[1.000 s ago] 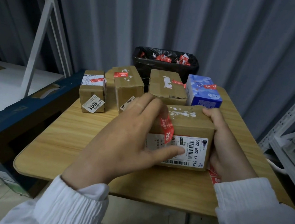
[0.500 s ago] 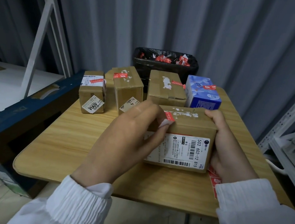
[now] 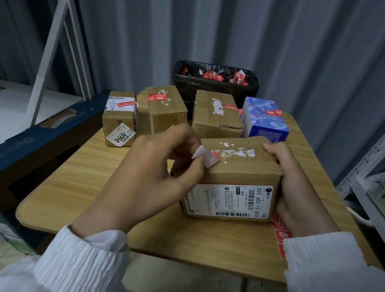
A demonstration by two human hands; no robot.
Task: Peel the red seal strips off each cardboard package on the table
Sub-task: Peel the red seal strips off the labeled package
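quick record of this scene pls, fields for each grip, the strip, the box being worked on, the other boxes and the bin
left grip: pinches red seal strip, peeled back, white underside showing
right grip: holds front box at its right end
back row: three cardboard boxes and a blue box, red strips on all four
bin: behind table, holds red strips
loose strip: on table by right wrist
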